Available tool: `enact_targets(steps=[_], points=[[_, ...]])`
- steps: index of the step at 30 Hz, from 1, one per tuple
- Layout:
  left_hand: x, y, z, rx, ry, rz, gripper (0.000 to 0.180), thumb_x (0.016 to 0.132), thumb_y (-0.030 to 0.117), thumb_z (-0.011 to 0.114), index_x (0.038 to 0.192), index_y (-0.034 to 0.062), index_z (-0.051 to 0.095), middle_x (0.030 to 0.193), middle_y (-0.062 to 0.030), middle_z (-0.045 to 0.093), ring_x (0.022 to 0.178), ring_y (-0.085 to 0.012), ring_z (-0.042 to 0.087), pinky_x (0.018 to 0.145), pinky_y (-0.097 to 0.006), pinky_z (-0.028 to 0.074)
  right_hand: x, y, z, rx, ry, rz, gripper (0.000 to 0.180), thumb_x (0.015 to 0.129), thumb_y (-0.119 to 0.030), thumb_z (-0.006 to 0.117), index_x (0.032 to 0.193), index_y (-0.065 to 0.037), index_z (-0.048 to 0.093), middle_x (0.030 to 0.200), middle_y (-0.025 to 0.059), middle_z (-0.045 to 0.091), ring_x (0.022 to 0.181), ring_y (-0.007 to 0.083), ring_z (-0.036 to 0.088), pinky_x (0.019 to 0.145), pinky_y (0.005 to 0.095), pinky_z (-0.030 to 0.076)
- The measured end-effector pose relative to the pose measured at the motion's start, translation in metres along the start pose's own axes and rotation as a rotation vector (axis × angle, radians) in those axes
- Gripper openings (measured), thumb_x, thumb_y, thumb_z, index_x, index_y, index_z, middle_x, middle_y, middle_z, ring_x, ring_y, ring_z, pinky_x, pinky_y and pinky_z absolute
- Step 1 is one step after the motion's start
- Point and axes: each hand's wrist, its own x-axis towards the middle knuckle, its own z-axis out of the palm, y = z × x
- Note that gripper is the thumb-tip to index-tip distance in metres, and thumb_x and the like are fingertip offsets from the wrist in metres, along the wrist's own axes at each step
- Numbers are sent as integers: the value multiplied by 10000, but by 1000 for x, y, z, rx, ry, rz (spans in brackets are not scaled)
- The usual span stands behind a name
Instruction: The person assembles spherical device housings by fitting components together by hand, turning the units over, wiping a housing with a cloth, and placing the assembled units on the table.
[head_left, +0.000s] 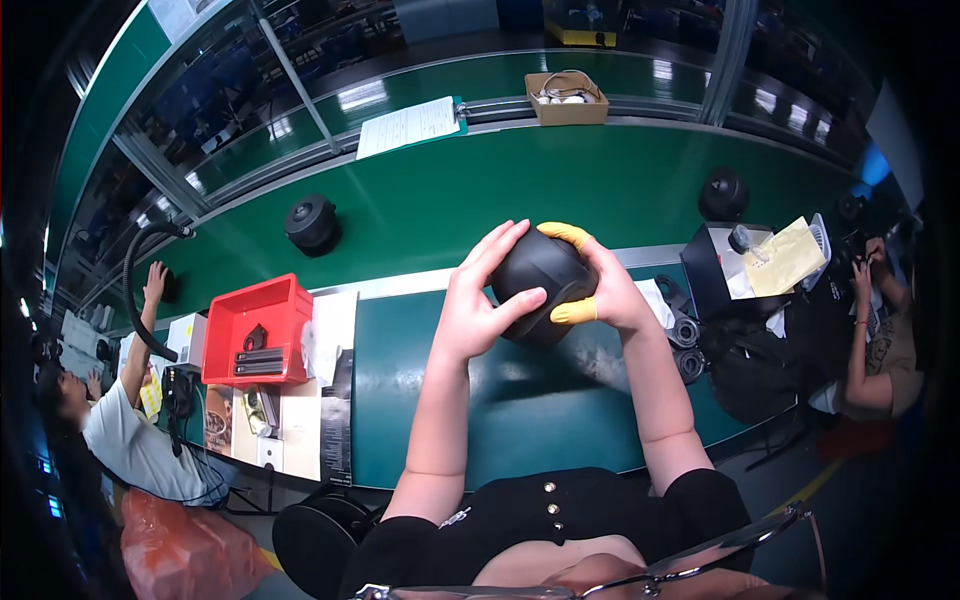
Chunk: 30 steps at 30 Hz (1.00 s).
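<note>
Between both hands, above the green work mat, I hold a rounded black dome-shaped housing [540, 270]. My left hand [488, 290] is wrapped against its left side, with the thumb across the front. On the right side, my right hand [600, 280] grips it, with yellow finger cots on the thumb and a fingertip. The housing's underside and my other right fingers are hidden. Similar black round units stand on the green bench, one at the far left [313, 226] and another at the far right [723, 194].
A red bin [258, 332] with black parts stands at left, beside papers and a ruler. A black box [715, 262] with a yellow sheet, and black rings [686, 333], lie at right. Farther back are a clipboard [408, 126] and cardboard box [567, 108]. People work at both sides.
</note>
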Motion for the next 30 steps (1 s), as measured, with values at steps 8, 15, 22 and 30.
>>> enact_targets(steps=[8,15,22,30], points=[[9,-21,-1,-191,30,-47,506,871,79,608,1366,37,513,1284,-100,576,1177,-169,532,989,-297,420,-1,-7,-3,-59,33,112,908,504,-143,913,1319,-70,519,1265,86,515,1178,220,508,1006,347,421],[3,-14,-1,-57,-15,-36,800,638,196,840,1348,23,514,1251,-130,577,1124,-206,576,966,-330,457,-3,-3,6,-57,67,37,892,527,-151,904,1323,-61,512,1266,93,514,1189,231,505,1011,355,420],[2,5,12,97,125,-145,744,633,333,845,1228,2,545,1149,-201,624,1070,-284,625,917,-378,494,-7,-16,18,-163,84,55,869,519,-184,893,1294,-49,524,1290,125,513,1199,271,508,1028,385,416],[5,-33,-4,-113,292,-159,325,967,241,571,1128,-24,670,1016,-120,712,929,-123,631,830,-272,505,-9,-23,22,-552,72,-115,854,486,-219,896,1253,-48,560,1306,139,520,1247,296,480,1074,390,367]])
